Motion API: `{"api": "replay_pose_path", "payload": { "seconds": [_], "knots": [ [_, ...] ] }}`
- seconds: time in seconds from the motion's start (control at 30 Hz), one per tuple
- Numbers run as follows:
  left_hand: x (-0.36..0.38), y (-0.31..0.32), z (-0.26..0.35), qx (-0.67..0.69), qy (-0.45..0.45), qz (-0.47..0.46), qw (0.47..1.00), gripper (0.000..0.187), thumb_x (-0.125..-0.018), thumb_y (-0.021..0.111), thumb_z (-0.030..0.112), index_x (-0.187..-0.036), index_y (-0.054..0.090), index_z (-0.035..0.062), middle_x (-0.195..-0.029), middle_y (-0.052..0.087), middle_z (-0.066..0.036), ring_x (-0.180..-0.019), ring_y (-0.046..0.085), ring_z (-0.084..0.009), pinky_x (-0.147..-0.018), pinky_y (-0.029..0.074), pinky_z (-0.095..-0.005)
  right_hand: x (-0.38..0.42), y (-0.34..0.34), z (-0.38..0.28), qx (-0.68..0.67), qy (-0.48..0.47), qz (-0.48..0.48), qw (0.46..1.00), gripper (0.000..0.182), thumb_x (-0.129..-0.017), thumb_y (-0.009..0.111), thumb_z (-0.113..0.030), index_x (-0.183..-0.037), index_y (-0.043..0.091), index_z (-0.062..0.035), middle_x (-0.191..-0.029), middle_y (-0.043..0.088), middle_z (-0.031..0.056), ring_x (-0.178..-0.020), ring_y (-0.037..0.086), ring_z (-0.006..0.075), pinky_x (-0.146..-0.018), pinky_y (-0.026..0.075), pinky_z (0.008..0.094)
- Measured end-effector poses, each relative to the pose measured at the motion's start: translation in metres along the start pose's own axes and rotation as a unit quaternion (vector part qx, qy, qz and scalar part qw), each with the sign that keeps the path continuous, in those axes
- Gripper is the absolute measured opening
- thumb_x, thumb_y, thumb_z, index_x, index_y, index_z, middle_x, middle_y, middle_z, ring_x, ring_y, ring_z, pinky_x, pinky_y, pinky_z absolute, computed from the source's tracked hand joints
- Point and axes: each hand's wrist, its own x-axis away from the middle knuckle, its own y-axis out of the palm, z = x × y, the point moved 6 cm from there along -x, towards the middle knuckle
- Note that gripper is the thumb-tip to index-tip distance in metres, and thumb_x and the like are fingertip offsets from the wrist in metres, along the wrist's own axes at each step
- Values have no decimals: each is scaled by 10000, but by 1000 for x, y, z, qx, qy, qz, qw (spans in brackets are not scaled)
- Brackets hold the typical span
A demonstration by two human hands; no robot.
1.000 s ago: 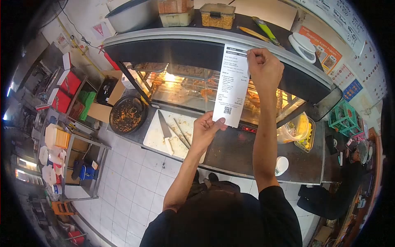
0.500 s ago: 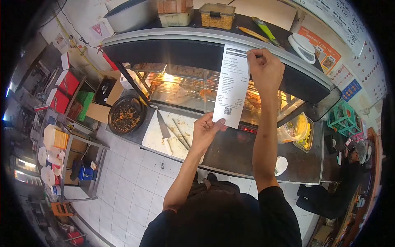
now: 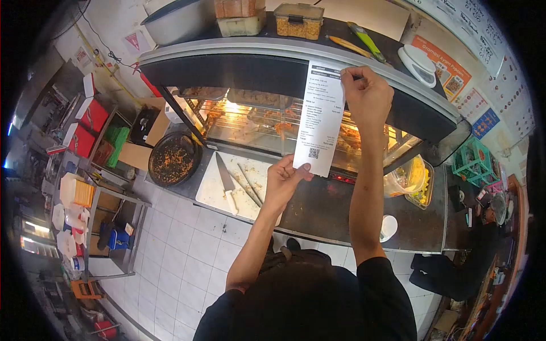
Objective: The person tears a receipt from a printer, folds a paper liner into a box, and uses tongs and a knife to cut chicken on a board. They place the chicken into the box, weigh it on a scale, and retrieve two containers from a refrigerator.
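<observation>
A long white printed receipt [image 3: 320,122] hangs upright before the lit food warmer, a QR code near its bottom. My left hand [image 3: 286,177] pinches its lower left corner between thumb and fingers. At the upper right edge, my right hand [image 3: 367,94] is closed on the paper. Behind the receipt, the glass display warmer [image 3: 256,122] holds trays and racks of fried food. Below and left of my left hand lies a white cutting board [image 3: 213,192] with a knife [image 3: 224,175] and tongs [image 3: 249,184] on it.
A black pan with crumbs [image 3: 173,159] stands left of the board. On the counter's right are a plastic tub [image 3: 401,181] and a white cup [image 3: 389,226]. Atop the warmer sit a crumb-filled container [image 3: 298,24], a green-handled tool [image 3: 365,41] and a white scale [image 3: 418,65].
Almost nothing differs. Both hands keep hold of the receipt in the same place, and the view has shifted very slightly.
</observation>
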Motion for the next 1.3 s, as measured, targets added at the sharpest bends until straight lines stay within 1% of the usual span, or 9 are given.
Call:
{"api": "replay_pose_path", "payload": {
  "seconds": [0.13,0.2,0.3,0.53,0.77,1.03,1.13,1.23,1.3],
  "knots": [
    [0,1,0,-2,2,1,1000,250,-898,650,60,-1115,597,-52,-931,698,-98,-743,630,-117,-724,512,-256,0,-1,-2,9,2,-3,1000,137,-791,685,-250,-844,720,-129,-691,690,81,-675,673,298,-658,516,385],
    [-1,1,0,5,1,2,1000,233,-884,659,55,-1098,626,-28,-922,701,-85,-739,626,-118,-712,492,-260,0,-1,-2,1,2,-4,1000,137,-790,686,-250,-842,720,-128,-683,688,81,-666,671,297,-651,514,383],
    [-1,2,1,4,3,-9,1000,235,-898,638,38,-1112,598,-52,-940,696,-100,-752,631,-119,-727,512,-260,0,0,-1,-7,-1,-4,1000,137,-791,686,-248,-840,719,-124,-672,683,81,-652,668,293,-641,511,380],
    [-2,1,-2,0,-3,-1,1000,219,-903,628,31,-1102,601,-55,-944,695,-103,-756,631,-123,-722,512,-263,2,-1,-1,-21,-13,-2,1000,148,-803,687,-255,-847,716,-117,-667,680,82,-647,670,283,-633,508,375],
    [-2,1,-1,5,0,-6,1000,216,-901,641,52,-1086,604,-54,-923,695,-107,-750,629,-123,-722,508,-265,2,-2,-2,-14,2,-4,1000,151,-802,690,-254,-848,715,-113,-668,682,83,-645,672,276,-634,509,374],
    [-5,-1,-6,5,-3,-3,1000,204,-903,640,55,-1078,612,-45,-917,696,-99,-748,627,-116,-719,503,-261,1,0,0,-24,-8,0,1000,145,-798,689,-247,-844,715,-112,-665,682,83,-623,669,273,-626,508,361],
    [-4,-1,-6,4,-10,3,1000,198,-904,636,52,-1076,614,-44,-908,697,-92,-744,625,-114,-719,500,-259,1,-2,-2,-20,1,-3,1000,145,-796,692,-248,-843,715,-114,-671,683,82,-638,673,275,-627,509,360],
    [-5,-2,-10,1,-9,2,1000,176,-907,623,39,-1067,620,-34,-910,696,-89,-772,628,-113,-728,505,-257,0,-1,-1,-6,-13,3,1000,146,-795,692,-255,-843,716,-119,-674,683,84,-659,677,284,-631,510,365],
    [-5,-2,-13,-2,-13,-12,1000,343,-886,617,30,-1221,557,-5,-996,688,-114,-792,632,-130,-754,509,-284,0,0,0,-7,-16,3,1000,143,-796,691,-256,-843,716,-124,-678,685,87,-671,679,288,-636,512,367]
  ]
}}
